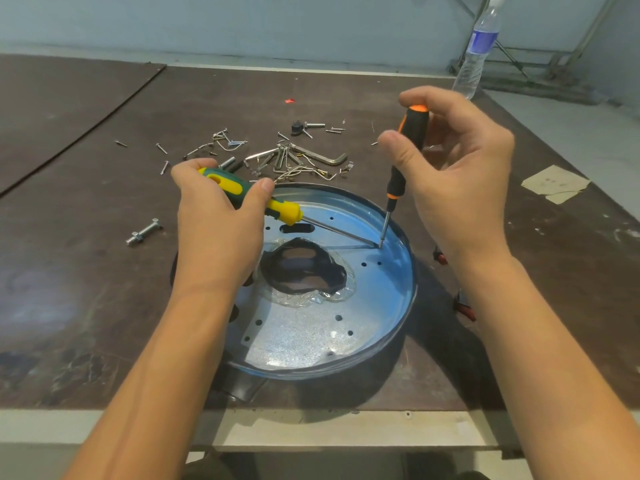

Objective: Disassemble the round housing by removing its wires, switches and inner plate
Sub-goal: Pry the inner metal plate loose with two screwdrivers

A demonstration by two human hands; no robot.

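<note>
Housing, round and dark-walled, lies open side up at lower centre of the frame, close to the front edge of the table. Inside it sits the shiny plate, pierced by small holes, with a ragged black hole in the middle that is ringed by crumpled clear film. Over its left side the left hand grips a green screwdriver, fingers curled round the handle and thumb pressed along it; the shaft lies low across the plate, pointing right. Right of centre the right hand holds an orange screwdriver nearly upright, thumb and forefinger pinching the handle, the other fingers loosely curled behind it. Both tips meet at one spot on the plate's right side, just inside the rim. Left of the housing lies a bolt. Beyond the housing, at middle frame, loose screws, bent wire bits and a hex key are scattered. A scrap of tape is stuck at the right, a red scrap lies farther back, and a bottle stands at upper right.
</note>
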